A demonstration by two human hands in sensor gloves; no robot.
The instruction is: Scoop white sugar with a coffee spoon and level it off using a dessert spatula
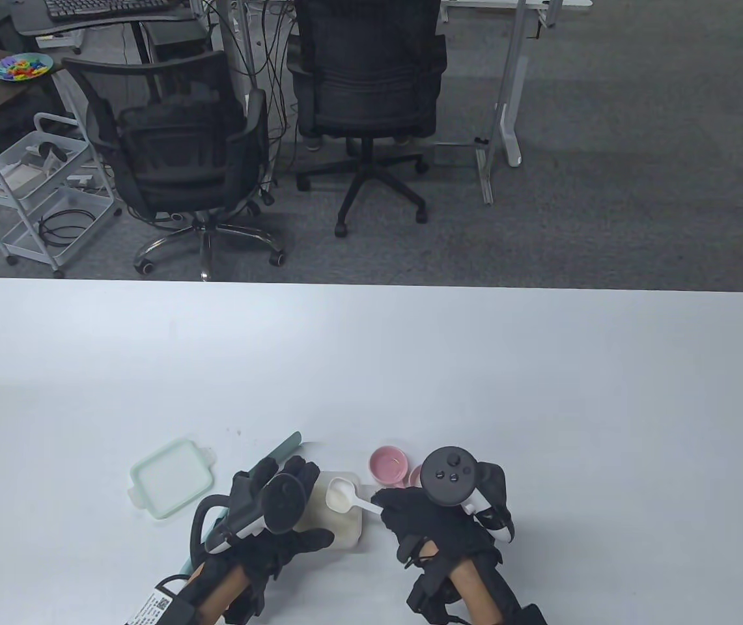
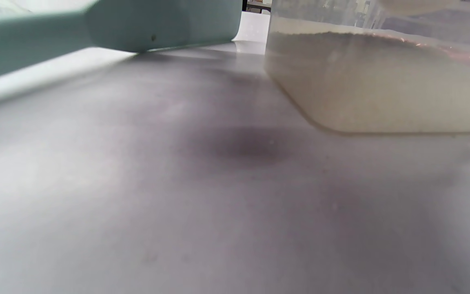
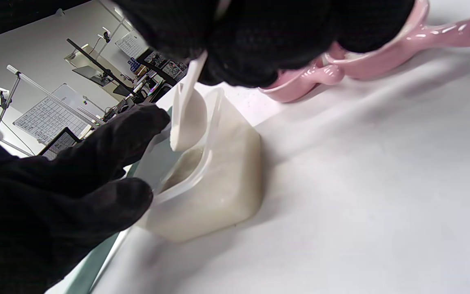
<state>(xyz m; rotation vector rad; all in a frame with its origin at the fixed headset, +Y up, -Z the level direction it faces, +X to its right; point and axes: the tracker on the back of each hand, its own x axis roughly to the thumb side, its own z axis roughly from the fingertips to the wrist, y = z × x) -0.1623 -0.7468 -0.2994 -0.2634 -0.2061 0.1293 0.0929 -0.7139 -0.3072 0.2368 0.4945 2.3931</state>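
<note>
A clear tub of white sugar (image 1: 345,521) stands near the table's front edge. My right hand (image 1: 381,502) pinches the handle of the white coffee spoon (image 1: 340,496), whose bowl hangs over the tub. In the right wrist view the spoon (image 3: 186,118) tilts down just above the sugar in the tub (image 3: 218,183). My left hand (image 1: 309,501) lies at the tub's left corner, fingers straight along its side and thumb along the front wall. The teal dessert spatula (image 1: 283,450) lies on the table under that hand, and its blade (image 2: 96,28) shows beside the tub (image 2: 382,90).
The tub's mint-rimmed lid (image 1: 169,485) lies to the left of my left hand. Two pink cups (image 1: 387,463) sit just behind my right hand, close to the tub, with their handles (image 3: 365,61) in the right wrist view. Office chairs stand beyond the table's far edge.
</note>
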